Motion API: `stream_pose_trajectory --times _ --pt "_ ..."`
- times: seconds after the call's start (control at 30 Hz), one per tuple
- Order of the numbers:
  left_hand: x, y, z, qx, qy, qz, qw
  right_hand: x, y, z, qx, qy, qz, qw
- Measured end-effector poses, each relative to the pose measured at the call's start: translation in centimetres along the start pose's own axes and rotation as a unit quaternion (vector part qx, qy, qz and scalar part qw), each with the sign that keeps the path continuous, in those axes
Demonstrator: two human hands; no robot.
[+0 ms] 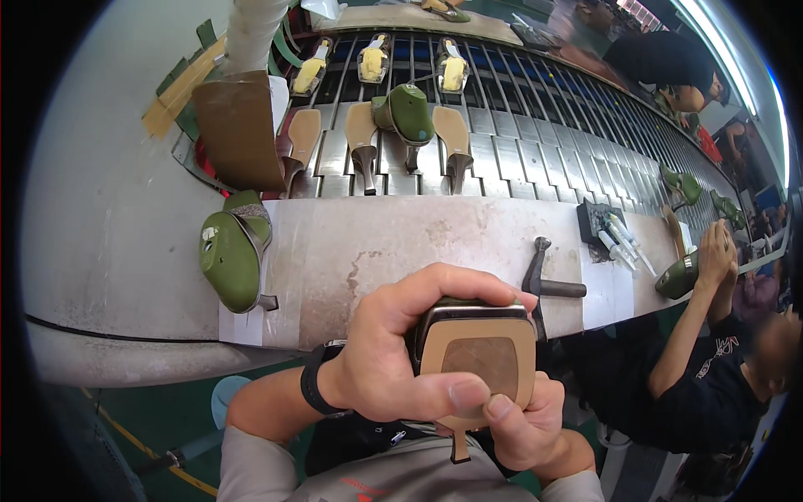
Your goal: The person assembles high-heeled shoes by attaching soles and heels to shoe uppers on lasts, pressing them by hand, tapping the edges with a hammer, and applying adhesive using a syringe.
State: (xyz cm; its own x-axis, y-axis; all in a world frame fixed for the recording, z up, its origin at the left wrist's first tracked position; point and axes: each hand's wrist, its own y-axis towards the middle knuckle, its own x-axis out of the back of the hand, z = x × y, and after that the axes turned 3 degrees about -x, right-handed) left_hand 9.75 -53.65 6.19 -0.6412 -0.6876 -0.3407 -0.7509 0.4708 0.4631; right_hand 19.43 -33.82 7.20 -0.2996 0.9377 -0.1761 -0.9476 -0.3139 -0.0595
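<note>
A high-heeled shoe is held in front of my body with its tan sole facing up. Its square toe points away from me, and its thin heel hangs toward me. My left hand wraps round the shoe's left side and toe edge, its thumb pressed on the sole. My right hand grips the lower right side, with its thumb tip on the sole close to the left thumb. The shoe's upper is mostly hidden below the sole. To the left on the table rests a green shoe last with a heel attached.
A hammer lies right of centre on the worktable. A black block beside it holds several syringes. Beyond, a slatted conveyor carries heeled soles and a green shoe. At right, a co-worker's hands hold another green shoe.
</note>
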Motion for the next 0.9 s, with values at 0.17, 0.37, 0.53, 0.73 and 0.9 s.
stream_pose_trajectory --times 0.17,0.37,0.53,0.73,0.9 --pt "0.4 -0.1 0.4 -0.023 0.015 0.028 0.999 0.2 0.2 -0.1 0.031 -0.011 0.007 0.999" --pt "0.5 -0.2 0.5 -0.04 0.003 0.045 0.998 -0.3 0.0 -0.6 0.039 0.008 -0.005 0.999" --pt "0.5 -0.7 0.3 -0.034 -0.015 0.033 0.999 -0.4 0.3 -1.1 0.079 0.012 -0.016 0.997" --pt "-0.2 -0.7 -1.1 0.007 -0.006 -0.004 1.0 -0.8 -0.4 -2.1 0.034 0.009 -0.034 0.999" --pt "-0.8 -0.6 -3.8 0.079 0.031 -0.033 0.996 -0.6 -0.3 -1.8 0.069 -0.063 0.001 0.996"
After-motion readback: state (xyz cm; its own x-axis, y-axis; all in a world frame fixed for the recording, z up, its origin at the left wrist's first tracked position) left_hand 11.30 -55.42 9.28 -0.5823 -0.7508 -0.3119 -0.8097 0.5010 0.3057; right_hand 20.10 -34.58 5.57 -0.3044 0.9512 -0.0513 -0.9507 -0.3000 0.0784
